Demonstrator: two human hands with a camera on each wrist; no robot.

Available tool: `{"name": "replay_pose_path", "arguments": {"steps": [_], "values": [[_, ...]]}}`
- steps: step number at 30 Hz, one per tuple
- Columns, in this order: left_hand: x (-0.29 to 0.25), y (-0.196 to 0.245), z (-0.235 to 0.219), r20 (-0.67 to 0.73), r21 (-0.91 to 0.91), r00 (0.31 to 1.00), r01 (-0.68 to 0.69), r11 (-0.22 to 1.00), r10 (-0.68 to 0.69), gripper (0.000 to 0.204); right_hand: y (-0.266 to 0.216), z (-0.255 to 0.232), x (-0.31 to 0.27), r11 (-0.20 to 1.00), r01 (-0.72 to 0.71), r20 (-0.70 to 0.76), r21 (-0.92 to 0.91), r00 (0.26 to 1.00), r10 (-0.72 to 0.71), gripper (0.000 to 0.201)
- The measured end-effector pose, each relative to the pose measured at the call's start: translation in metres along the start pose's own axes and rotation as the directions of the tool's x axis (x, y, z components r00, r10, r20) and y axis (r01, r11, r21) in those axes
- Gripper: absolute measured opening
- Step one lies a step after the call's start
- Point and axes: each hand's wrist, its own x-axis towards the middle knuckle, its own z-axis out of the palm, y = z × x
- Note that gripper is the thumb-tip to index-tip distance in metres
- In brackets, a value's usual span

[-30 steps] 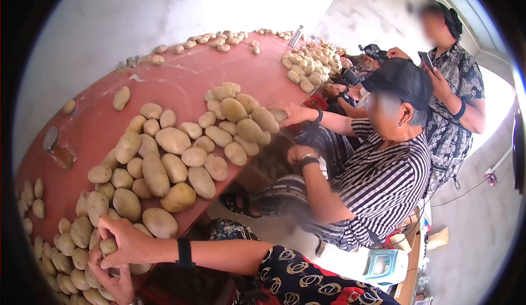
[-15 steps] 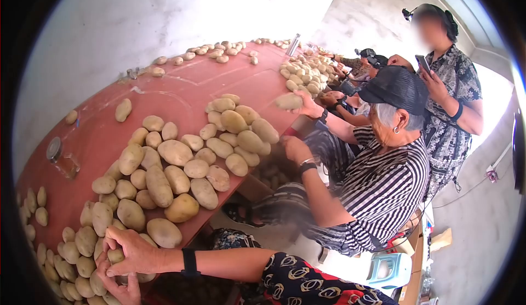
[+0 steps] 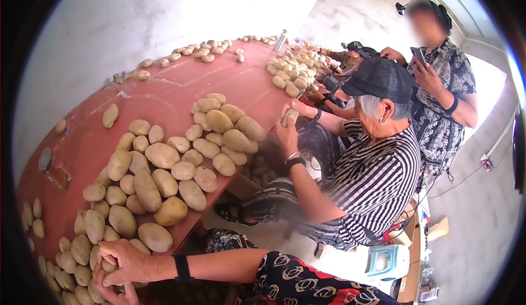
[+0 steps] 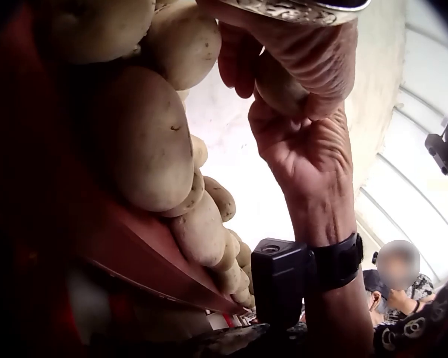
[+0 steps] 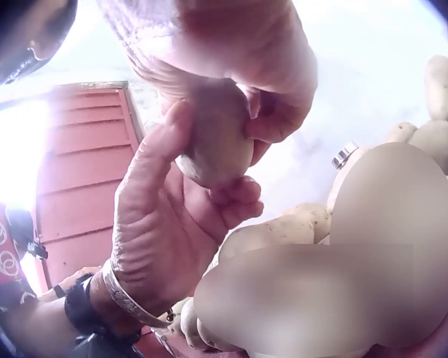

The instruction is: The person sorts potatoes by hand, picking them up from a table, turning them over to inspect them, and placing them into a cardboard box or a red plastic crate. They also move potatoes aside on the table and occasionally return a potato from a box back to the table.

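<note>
Both of my hands are on one small pale potato [image 5: 218, 142] just off the table's near edge. In the head view, my right hand [image 3: 129, 262] curls over this potato from above, thumb and fingers on either side. Below it, my left hand [image 3: 114, 294] comes up from the lower frame edge, partly hidden. From the right wrist view, the left hand's thumb and fingers pinch the potato's lower end. The left wrist view has the potato between the two hands too, against a bright wall. Right beside the hands lies a heap of potatoes [image 3: 121, 221].
The heap runs along the near edge of the red table [image 3: 164, 99]. A glass jar [image 3: 55, 169] stands behind it. To the right sits a person in a striped shirt [image 3: 378, 184], hands around another potato [image 3: 290, 117]. A standing person [image 3: 446, 86] holds a phone.
The seated neighbour's potato has come off the heap, and both of that person's hands are now on it. My hands stay together on the same potato. The head view has shifted slightly.
</note>
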Motion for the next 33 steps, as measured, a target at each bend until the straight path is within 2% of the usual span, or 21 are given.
{"name": "replay_pose_path", "arguments": {"steps": [2,4,6,7,9,10,15,16,17,18,19,20,22,23,25,26,27,28,29,31,33], "values": [[-0.006,0.001,-0.001,0.001,-0.026,0.995,0.096,0.995,-0.096,0.055,0.003,0.004,-0.001,0.998,0.054,-0.029,0.032,0.998,-0.053,0.044],[-0.014,-0.002,0.004,0.005,-0.050,0.981,0.195,0.980,-0.195,0.058,-0.012,0.002,0.000,0.966,0.110,-0.133,0.236,0.988,-0.080,0.044],[-0.019,-0.006,0.016,-0.104,-0.364,0.934,0.284,0.887,-0.341,0.049,-0.022,0.000,-0.002,0.971,0.102,-0.077,0.215,0.993,-0.087,0.046],[-0.018,-0.008,0.018,-0.102,-0.363,0.933,0.287,0.886,-0.344,0.049,-0.023,-0.001,-0.003,0.977,0.099,-0.023,0.191,0.995,-0.096,0.049],[-0.010,-0.009,0.022,-0.220,-0.369,0.966,0.050,0.928,-0.140,0.045,-0.018,0.007,-0.007,0.990,0.093,-0.007,0.107,0.996,-0.093,0.051],[-0.008,-0.008,0.023,-0.219,-0.365,0.966,0.052,0.930,-0.140,0.045,-0.015,0.010,-0.008,0.996,0.092,0.009,0.023,0.996,-0.092,0.054],[-0.003,0.011,0.024,-0.151,-0.423,0.958,0.160,0.892,-0.243,0.046,-0.018,0.004,-0.010,0.992,0.108,-0.021,0.059,0.994,-0.107,0.048],[0.001,0.010,0.016,-0.152,-0.421,0.958,0.159,0.893,-0.242,0.046,-0.029,-0.004,-0.010,0.984,0.002,-0.006,0.177,1.000,0.000,0.043],[0.007,0.007,0.003,-0.094,-0.261,0.990,0.073,0.963,-0.101,0.046,-0.036,-0.010,-0.008,0.951,-0.105,0.022,0.289,0.994,0.103,0.038],[0.009,0.003,-0.004,-0.012,-0.103,0.999,-0.033,0.994,0.032,0.047,-0.035,-0.013,-0.003,0.951,-0.106,0.024,0.289,0.994,0.104,0.038],[0.002,-0.004,-0.005,-0.041,-0.131,0.991,0.123,0.984,-0.129,0.042,-0.030,-0.017,0.001,0.908,-0.117,-0.022,0.402,0.990,0.137,0.033],[0.005,-0.010,-0.007,-0.036,-0.129,0.991,0.126,0.984,-0.132,0.042,-0.028,-0.022,0.006,0.850,-0.121,-0.064,0.512,0.982,0.178,0.029],[0.009,-0.017,-0.013,0.229,0.216,0.889,0.351,0.911,-0.396,0.038,-0.027,-0.028,0.006,0.847,-0.129,-0.036,0.516,0.984,0.172,0.019],[0.010,-0.017,-0.009,0.228,0.324,0.909,0.269,0.907,-0.350,0.031,-0.025,-0.028,0.006,0.882,-0.141,0.082,0.449,0.990,0.116,0.017],[0.013,-0.018,-0.012,0.301,0.304,0.909,0.195,0.932,-0.289,0.033,-0.025,-0.024,0.001,0.909,-0.191,0.294,0.370,0.952,0.081,0.018],[0.015,-0.018,-0.014,0.372,0.279,0.900,0.126,0.952,-0.228,0.035,-0.024,-0.024,-0.001,0.908,-0.193,0.293,0.371,0.953,0.082,0.018],[0.017,-0.016,-0.015,0.374,0.283,0.898,0.126,0.951,-0.230,0.035,-0.025,-0.025,-0.004,0.955,-0.233,0.528,0.186,0.843,0.103,0.024],[0.016,-0.015,-0.017,0.434,0.330,0.875,0.066,0.942,-0.213,0.039,-0.024,-0.023,-0.006,0.976,-0.216,0.719,-0.012,0.677,0.158,0.031],[0.017,-0.012,-0.019,0.494,0.373,0.846,0.004,0.928,-0.202,0.042,-0.017,-0.017,-0.008,0.976,-0.217,0.719,-0.010,0.677,0.157,0.031],[0.021,0.001,-0.025,0.573,0.358,0.806,-0.086,0.930,-0.146,0.051,0.008,-0.002,-0.014,0.990,-0.029,0.822,-0.140,0.554,0.133,0.044],[0.026,0.008,-0.026,0.583,0.369,0.797,-0.088,0.925,-0.157,0.051,0.026,0.004,-0.018,0.977,0.036,0.828,-0.211,0.537,0.159,0.045]]}}
